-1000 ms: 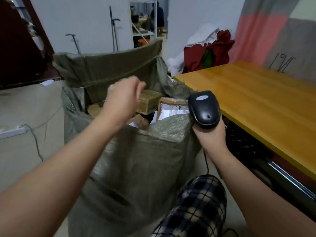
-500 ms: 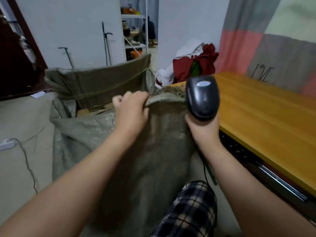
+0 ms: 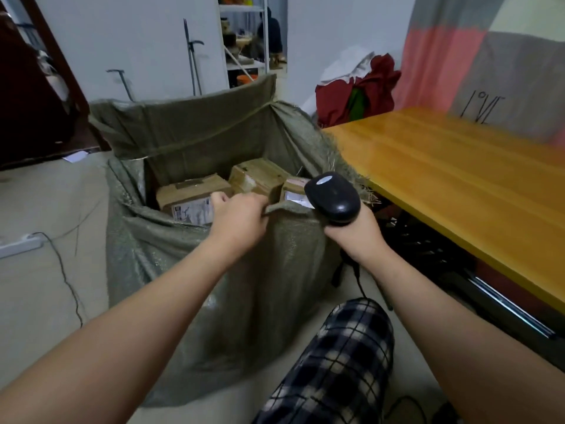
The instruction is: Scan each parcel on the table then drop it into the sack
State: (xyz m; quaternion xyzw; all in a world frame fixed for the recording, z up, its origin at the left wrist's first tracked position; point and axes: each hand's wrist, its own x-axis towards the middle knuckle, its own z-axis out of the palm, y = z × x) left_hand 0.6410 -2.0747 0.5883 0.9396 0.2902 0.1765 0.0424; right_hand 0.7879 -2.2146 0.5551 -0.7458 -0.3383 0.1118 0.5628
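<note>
A large grey-green woven sack (image 3: 189, 270) stands open on the floor left of the wooden table (image 3: 458, 185). Inside lie cardboard parcels: one with a white label (image 3: 189, 194), another behind it (image 3: 256, 175), and a third at the right edge (image 3: 293, 191). My left hand (image 3: 241, 218) grips the sack's near rim. My right hand (image 3: 354, 231) holds a black barcode scanner (image 3: 333, 197) over the rim's right end, its cable hanging down. No parcel shows on the visible part of the table.
A white power strip (image 3: 18, 246) with a cord lies on the floor at left. Red and white cloth (image 3: 360, 87) is piled past the table's far end. My knee in checked trousers (image 3: 342, 356) is at the bottom. A doorway with shelves is behind.
The near rim, which my left hand had pulled up so it hid the sack's inside, has come back down and the parcels show again. The scanner sits lower too.
</note>
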